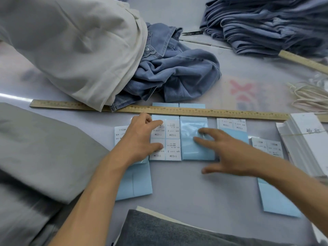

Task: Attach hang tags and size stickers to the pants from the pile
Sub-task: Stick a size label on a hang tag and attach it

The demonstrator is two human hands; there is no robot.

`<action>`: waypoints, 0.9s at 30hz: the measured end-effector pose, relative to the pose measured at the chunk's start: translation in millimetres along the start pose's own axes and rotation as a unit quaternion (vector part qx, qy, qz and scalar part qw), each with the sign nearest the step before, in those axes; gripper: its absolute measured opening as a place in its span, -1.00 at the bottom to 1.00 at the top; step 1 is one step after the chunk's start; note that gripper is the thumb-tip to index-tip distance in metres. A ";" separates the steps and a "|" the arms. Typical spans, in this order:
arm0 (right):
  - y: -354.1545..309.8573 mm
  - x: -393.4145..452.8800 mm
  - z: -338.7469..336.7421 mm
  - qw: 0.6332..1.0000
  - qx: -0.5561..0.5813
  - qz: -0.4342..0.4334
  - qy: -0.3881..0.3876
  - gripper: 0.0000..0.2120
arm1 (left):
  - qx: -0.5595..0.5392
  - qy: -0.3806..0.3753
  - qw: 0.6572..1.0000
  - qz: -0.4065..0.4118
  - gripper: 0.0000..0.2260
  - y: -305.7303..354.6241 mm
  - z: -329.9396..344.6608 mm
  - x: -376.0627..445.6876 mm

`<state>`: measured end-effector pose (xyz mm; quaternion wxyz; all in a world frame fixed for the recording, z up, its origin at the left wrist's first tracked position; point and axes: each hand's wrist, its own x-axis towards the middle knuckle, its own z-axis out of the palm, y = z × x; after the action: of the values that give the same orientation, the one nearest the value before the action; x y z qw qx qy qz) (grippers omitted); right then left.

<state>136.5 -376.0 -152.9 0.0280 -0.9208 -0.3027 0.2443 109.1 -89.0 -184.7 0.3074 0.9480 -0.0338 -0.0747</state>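
Nearest me, a folded grey garment (pixel 177 229) lies at the bench (pixel 186 189) edge. Beyond it my left hand (pixel 142 137) rests flat on the size sticker sheet (pixel 166 139), fingers (pixel 156 122) spread and straight, pinning its left half; nothing is gripped. My right hand (pixel 225 151) lies just to the right, fingers (pixel 200 140) spread, their tips touching the blue backing sheet (pixel 193 148) that abuts the sticker sheet's right edge. Both sheets run long axis near-to-far, far ends tucked under the wooden ruler (pixel 195 111). I judge the next peel turns on this: the white stickers lie left of the right fingertips and directly under the left hand, which is nearer. Farther off, crumpled denim pants (pixel 174 73) lie past the ruler; the folded pile (pixel 266 23) is far right.
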 end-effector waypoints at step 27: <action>-6.1 -7.4 11.1 0.982 0.055 0.152 0.098 -0.44 | 0.194 0.006 0.933 0.303 -0.58 86.6 46.6 -24.9</action>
<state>122.9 -376.3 -158.3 0.0701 -0.9726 -0.1413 0.1709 75.4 -183.2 -168.0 0.1260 0.9345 -0.3310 0.0355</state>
